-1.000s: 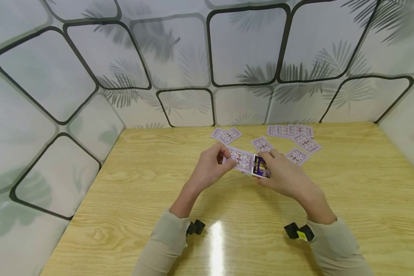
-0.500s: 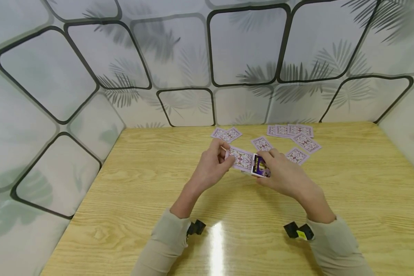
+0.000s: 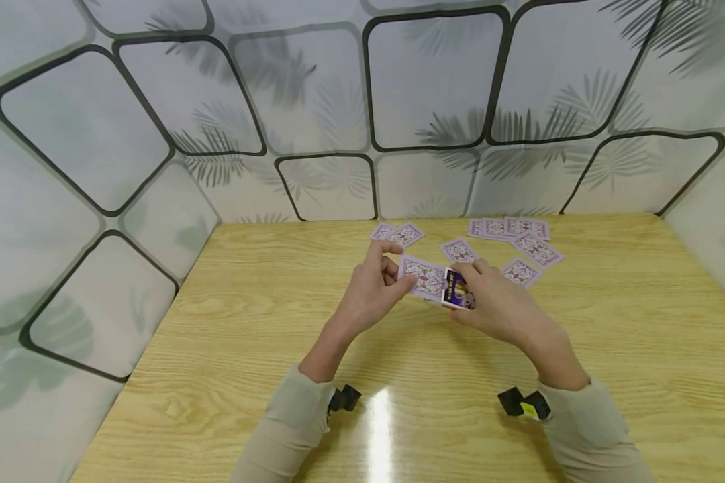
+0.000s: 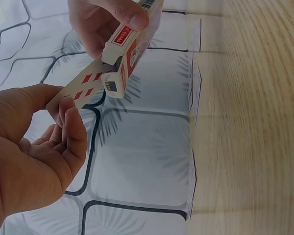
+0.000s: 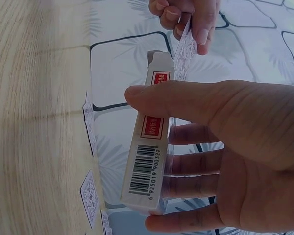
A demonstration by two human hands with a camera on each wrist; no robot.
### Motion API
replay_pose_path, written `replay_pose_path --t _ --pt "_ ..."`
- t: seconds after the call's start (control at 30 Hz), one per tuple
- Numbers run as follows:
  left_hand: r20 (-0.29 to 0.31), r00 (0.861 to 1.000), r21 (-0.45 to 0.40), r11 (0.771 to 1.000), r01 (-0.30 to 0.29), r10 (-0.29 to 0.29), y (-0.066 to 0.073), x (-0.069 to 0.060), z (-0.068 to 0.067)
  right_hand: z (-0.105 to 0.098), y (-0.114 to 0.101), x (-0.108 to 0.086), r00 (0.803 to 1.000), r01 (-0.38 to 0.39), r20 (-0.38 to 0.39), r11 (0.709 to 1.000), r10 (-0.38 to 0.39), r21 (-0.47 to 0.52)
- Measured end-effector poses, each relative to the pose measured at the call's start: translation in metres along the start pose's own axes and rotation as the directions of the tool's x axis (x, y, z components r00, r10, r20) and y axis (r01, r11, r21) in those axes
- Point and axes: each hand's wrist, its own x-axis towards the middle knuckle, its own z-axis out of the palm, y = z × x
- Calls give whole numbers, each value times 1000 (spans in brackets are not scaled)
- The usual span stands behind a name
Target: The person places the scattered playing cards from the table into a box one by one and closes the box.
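Between thumb and fingers, my left hand (image 3: 371, 288) pinches a playing card (image 3: 424, 276) by its outer end. Its purple patterned back faces up in the head view; red diamonds show on its underside (image 4: 83, 85) in the left wrist view. The card's other end sits at the open end of a card box (image 3: 457, 292). My right hand (image 3: 498, 302) grips that box, thumb on one narrow side and fingers on the other. A barcode and red labels mark the box's side (image 5: 146, 161) in the right wrist view, and an end flap (image 4: 115, 84) stands open.
Several face-down cards (image 3: 538, 250) lie on the wooden table (image 3: 248, 335) beyond the right hand, some overlapping. Two more cards (image 3: 403, 235) overlap beyond the left hand, and a single card (image 3: 459, 251) lies between. A patterned cloth wall (image 3: 425, 181) rises behind the table.
The left index finger has lifted and straightened away from the card while the thumb stays on it. The card and box keep nearly the same place.
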Motion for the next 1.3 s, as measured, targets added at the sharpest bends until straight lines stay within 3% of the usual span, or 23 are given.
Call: replay_pose_path --t 0.5,1.3 --pt "7 1000 33 999 22 -22 1 -1 2 -2 0 -2 1000 24 -16 1000 -24 -8" --pt "34 999 25 1000 -3 2 1 -2 12 -2 0 -1 1000 13 -14 1000 -13 6"
